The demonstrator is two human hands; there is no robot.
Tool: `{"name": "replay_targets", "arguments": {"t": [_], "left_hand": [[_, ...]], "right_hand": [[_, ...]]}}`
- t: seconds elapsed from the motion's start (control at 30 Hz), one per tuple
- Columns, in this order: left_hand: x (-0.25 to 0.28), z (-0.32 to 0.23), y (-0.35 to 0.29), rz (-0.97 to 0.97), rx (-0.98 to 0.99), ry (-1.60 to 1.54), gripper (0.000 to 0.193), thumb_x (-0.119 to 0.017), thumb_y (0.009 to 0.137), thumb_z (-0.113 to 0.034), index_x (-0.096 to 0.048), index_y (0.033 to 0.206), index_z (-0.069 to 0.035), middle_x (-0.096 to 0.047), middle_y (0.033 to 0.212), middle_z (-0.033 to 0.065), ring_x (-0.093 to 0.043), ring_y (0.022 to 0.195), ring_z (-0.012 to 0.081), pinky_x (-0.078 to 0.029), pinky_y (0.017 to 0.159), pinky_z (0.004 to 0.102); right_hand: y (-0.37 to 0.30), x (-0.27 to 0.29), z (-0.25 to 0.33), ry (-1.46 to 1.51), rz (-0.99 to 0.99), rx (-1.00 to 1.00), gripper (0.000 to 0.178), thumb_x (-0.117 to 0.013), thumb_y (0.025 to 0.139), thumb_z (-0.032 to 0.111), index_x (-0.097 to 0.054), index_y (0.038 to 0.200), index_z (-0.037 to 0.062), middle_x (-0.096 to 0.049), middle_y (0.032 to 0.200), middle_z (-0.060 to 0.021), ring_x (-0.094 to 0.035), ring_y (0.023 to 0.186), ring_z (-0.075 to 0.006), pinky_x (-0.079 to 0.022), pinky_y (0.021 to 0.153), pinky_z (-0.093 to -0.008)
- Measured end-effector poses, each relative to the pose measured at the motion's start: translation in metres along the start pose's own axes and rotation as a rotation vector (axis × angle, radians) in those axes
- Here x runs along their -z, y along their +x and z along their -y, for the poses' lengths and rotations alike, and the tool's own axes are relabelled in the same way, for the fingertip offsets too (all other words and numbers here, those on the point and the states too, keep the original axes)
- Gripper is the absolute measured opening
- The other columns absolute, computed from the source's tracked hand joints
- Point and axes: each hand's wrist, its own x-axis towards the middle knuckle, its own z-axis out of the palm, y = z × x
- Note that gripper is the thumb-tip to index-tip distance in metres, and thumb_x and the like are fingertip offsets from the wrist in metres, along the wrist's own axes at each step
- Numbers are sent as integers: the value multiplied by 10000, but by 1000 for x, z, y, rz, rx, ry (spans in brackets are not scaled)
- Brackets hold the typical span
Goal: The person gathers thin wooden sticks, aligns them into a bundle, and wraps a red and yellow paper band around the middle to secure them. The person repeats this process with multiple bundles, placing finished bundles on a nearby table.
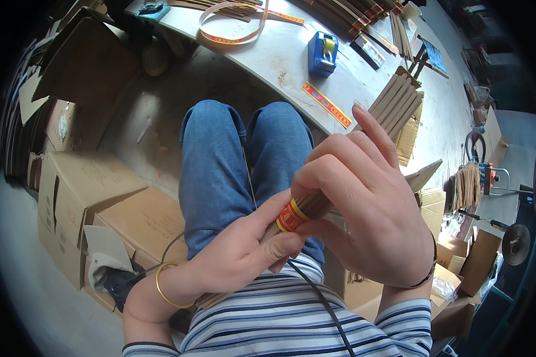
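A bundle of thin brown sticks that look like incense sticks [313,204] lies slantwise across my lap. A red and yellow paper band [291,215] goes round it. My left hand [244,247] is closed round the bundle just below the band, thumb on top near the band's edge. From the right, my right hand [366,205] curls over the sticks above the band, its thumb touching the band's edge and one finger raised. Thicker brown rods [396,104] show beyond my right hand; whether they belong to the same bundle is hidden by that hand. Pale stick ends show under my left wrist.
On the white table [262,68] ahead are a blue tape dispenser [323,53], a loose red and yellow strip [326,105], a curled strip [235,38] and more stick bundles [351,15]. Cardboard boxes [80,208] stand at left; others [482,262] at right.
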Motion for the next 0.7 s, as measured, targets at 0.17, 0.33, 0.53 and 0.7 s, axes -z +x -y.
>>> {"name": "replay_targets", "arguments": {"t": [0.17,0.33,0.53,0.7], "left_hand": [[6,-6,0,-14,-38,-111,577,-483,1034,-306,-251,1488,-37,-499,915,23,-438,687,47,-388,594,179],[21,-14,-6,49,-189,-171,594,-460,1040,-279,-205,1499,-1,-496,970,60,-469,739,52,-446,608,178],[16,-19,-10,-37,-210,-131,616,-488,1023,-322,-218,1494,-32,-503,972,65,-487,740,80,-451,577,189],[15,-25,-12,30,-242,-139,604,-451,1036,-360,-215,1504,-60,-513,937,82,-492,716,74,-450,592,181]], "right_hand": [[2,-6,-11,81,-204,130,388,-838,643,226,-604,944,155,-577,977,-25,-590,1069,-228,-245,1175,-515],[-33,-52,-31,432,-632,138,701,-821,768,399,-452,1282,98,-483,1253,-96,-461,1270,-240,-297,1129,-443],[-18,-83,9,1537,-195,-261,566,-746,874,222,-457,1300,-11,-564,1235,-130,-558,1143,-208,-436,1006,-354],[-12,-75,7,1708,-136,-177,316,-675,924,106,-548,1189,-9,-632,1147,-104,-614,1021,-137,-518,866,-273]]}}
